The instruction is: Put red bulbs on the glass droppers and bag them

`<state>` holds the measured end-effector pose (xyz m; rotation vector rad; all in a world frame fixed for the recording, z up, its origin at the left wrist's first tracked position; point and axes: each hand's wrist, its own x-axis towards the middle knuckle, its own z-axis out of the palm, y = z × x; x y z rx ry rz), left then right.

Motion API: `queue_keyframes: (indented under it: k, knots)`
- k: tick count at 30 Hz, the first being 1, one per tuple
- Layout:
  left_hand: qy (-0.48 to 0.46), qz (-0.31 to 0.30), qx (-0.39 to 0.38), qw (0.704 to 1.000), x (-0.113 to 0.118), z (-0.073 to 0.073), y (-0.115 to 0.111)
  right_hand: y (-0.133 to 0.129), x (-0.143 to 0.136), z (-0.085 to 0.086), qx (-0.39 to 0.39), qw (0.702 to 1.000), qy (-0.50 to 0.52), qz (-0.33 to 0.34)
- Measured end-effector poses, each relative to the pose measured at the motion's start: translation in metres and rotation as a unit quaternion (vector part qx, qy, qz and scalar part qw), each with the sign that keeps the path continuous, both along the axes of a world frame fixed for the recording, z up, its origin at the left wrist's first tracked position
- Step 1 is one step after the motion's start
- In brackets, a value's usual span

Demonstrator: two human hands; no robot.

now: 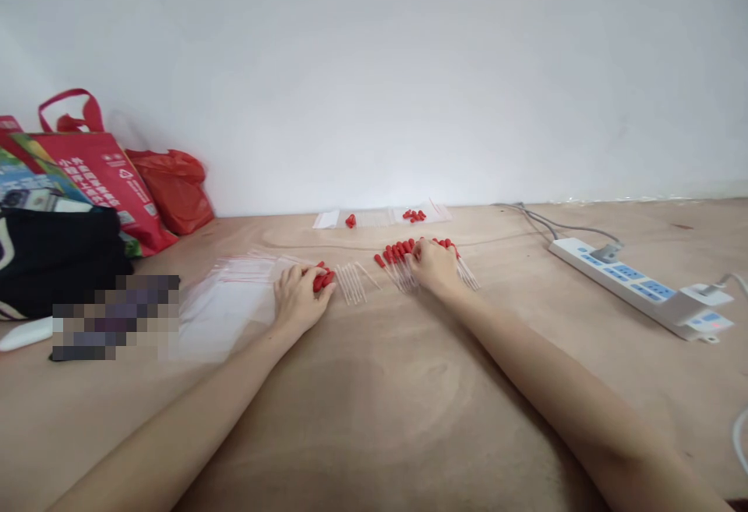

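Wooden tabletop (374, 411): supports all items | My left hand (297, 296): fingers curled at red caps (325, 280); grasp indeterminable | Thin white sticks (352, 284): between my hands | My right hand (435, 265): bent over red-capped sticks (399, 251); fingertips hidden, grasp indeterminable | Clear plastic bag (438, 214): near wall (409, 75)

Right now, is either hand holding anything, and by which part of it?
Cannot be told: the left hand touches small, rounded red caps; the right hand partly covers red-capped white sticks, hiding any grip.
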<state>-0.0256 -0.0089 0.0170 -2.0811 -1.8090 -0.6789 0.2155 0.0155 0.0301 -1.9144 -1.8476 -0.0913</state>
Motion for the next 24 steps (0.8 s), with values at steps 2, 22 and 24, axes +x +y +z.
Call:
queue_keyframes:
  k: [2, 22, 24]
  knots:
    - [0.010, 0.004, 0.001, 1.000, 0.000, 0.000, 0.001, -0.004, -0.013, 0.000, -0.001, 0.999, -0.003, 0.054]
    - [0.056, 0.032, -0.007, 0.998, -0.007, 0.006, -0.006, -0.012, -0.079, -0.014, -0.051, 0.994, -0.065, 0.074]
    - [0.050, 0.030, -0.005, 0.998, -0.007, 0.008, -0.008, -0.015, -0.075, -0.016, -0.037, 0.995, -0.056, 0.071]
